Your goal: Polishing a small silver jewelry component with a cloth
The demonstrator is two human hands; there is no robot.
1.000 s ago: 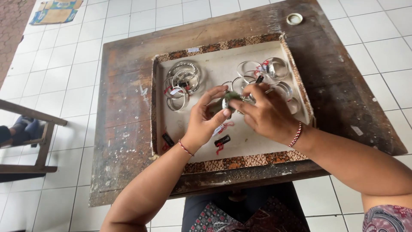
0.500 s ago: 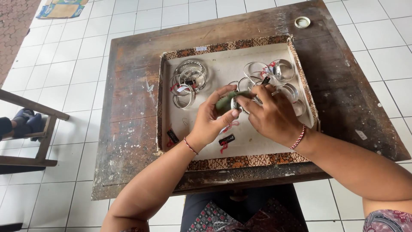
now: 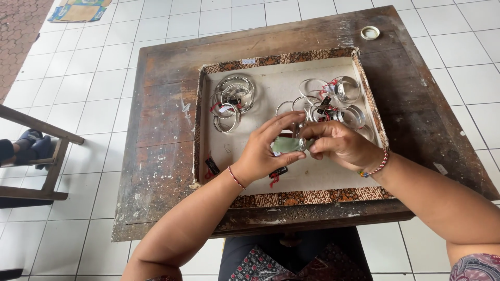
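My left hand (image 3: 263, 151) and my right hand (image 3: 341, 145) meet over a shallow tray (image 3: 291, 198) with a patterned cloth rim. Between their fingertips they pinch a small green cloth (image 3: 285, 145) wrapped around a silver bracelet (image 3: 301, 136), only partly visible. A pile of silver bangles (image 3: 232, 99) with red tags lies in the tray's far left part. Several more bangles (image 3: 333, 99) lie in its far right part, just beyond my right hand.
The tray rests on a worn dark wooden table (image 3: 161, 140) above a white tiled floor. A small round tape roll (image 3: 370, 33) sits at the table's far right corner. A wooden frame (image 3: 41, 161) and someone's dark shoes (image 3: 28, 143) are at the left.
Both hands have drawn slightly nearer to me with the cloth and bracelet. The view has shifted a little to the left.
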